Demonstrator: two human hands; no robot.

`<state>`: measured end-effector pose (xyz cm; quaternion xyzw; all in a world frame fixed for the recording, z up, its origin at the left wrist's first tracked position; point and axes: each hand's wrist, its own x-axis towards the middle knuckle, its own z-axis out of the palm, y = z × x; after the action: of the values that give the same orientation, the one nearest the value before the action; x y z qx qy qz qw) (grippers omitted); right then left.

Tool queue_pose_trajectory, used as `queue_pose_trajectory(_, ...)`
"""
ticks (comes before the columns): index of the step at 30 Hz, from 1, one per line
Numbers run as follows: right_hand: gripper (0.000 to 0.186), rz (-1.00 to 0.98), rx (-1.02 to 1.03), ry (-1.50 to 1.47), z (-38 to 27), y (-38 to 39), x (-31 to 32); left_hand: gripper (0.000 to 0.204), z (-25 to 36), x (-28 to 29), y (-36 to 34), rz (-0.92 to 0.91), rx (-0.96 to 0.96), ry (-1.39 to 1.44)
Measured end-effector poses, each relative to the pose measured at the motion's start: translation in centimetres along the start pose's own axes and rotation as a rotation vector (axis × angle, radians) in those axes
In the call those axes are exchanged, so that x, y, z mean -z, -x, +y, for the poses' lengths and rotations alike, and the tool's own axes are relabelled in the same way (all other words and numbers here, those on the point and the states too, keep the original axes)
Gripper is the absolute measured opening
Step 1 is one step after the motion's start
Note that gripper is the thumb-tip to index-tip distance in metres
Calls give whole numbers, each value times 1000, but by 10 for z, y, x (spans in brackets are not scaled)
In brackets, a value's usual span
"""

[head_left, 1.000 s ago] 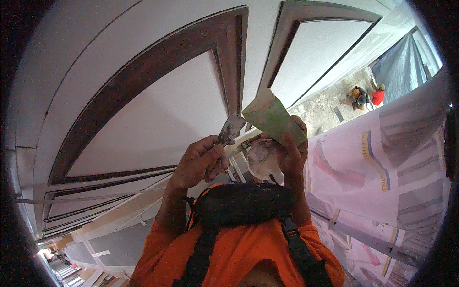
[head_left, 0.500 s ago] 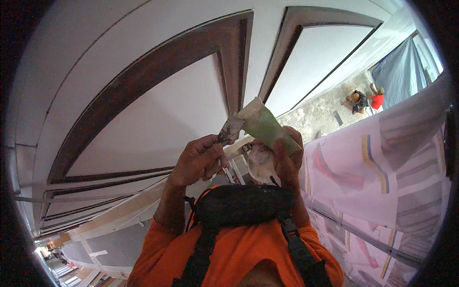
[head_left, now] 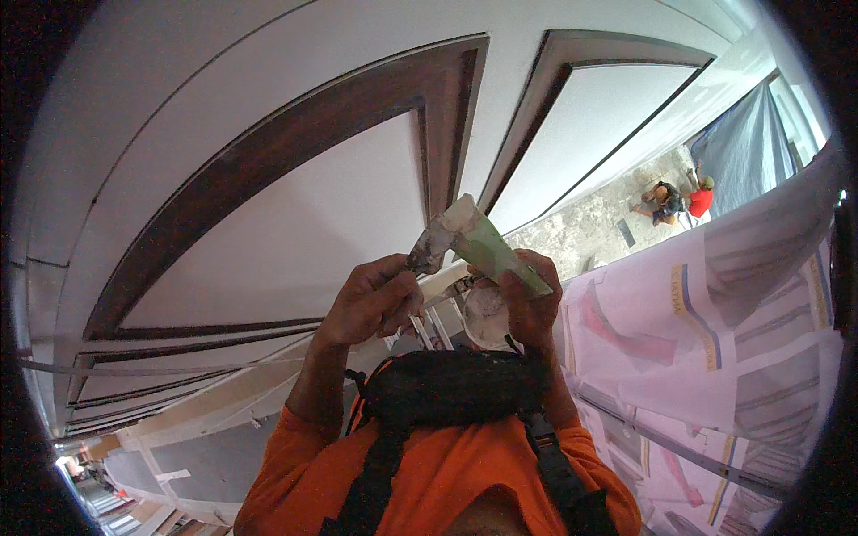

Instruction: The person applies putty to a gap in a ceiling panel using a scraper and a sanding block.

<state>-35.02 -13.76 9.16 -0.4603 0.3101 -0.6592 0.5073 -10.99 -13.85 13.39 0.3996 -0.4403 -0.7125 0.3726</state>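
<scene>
The smeared scraper (head_left: 432, 245) is gripped in the left hand (head_left: 371, 299); the green sheet (head_left: 492, 248), tilted between both hands, is pinched by the right hand (head_left: 533, 299), apparently so its coated end can be met by the scraper.

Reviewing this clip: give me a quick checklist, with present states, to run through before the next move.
1. Left hand gripping the smeared blade: ok.
2. Right hand gripping the green piece: ok.
3. Pale smear visible on the green piece's upper end: ok.
4. Blade touching the green piece: cannot tell; they overlap in view.
5. Round pale container firmly supported: cannot tell, partly hidden.
6. Co-worker in red clear of both hands: ok.
</scene>
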Motion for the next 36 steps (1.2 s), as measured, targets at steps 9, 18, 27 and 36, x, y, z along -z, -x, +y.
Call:
queue_pose_trajectory(9,27,-82,74,352,8,4,7,33,-1,0,-1,5,16,43)
queue_pose_trajectory(18,25,-223,337,605,-11,-8,9,30,-5,12,-2,-119,-33,159)
queue_pose_trajectory(27,25,-395,357,647,-20,-14,4,31,-12,18,3,-123,-73,210)
queue_pose_trajectory(36,28,54,87,460,-14,0,14,33,-29,29,0,-103,-180,-99)
